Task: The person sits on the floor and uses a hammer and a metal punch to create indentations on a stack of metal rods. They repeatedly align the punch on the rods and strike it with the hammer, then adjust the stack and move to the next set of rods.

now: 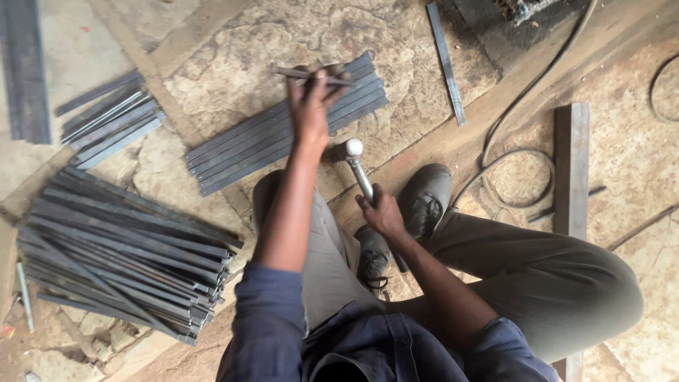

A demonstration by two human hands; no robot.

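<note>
Left hand (310,106) is pinching a thin, stiff grey steel strip (311,76) mid-length — right hand (382,212) is gripping a heavy steel-headed hammer (356,159) low on its handle.

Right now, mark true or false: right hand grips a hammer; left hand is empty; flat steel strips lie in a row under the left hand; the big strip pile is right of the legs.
1. The right hand grips a metal-headed hammer: true.
2. The left hand is empty: false, it holds a thin dark metal rod.
3. A row of flat grey steel strips lies under the left hand: true.
4. The big strip pile is right of the legs: false, it is left.
</note>
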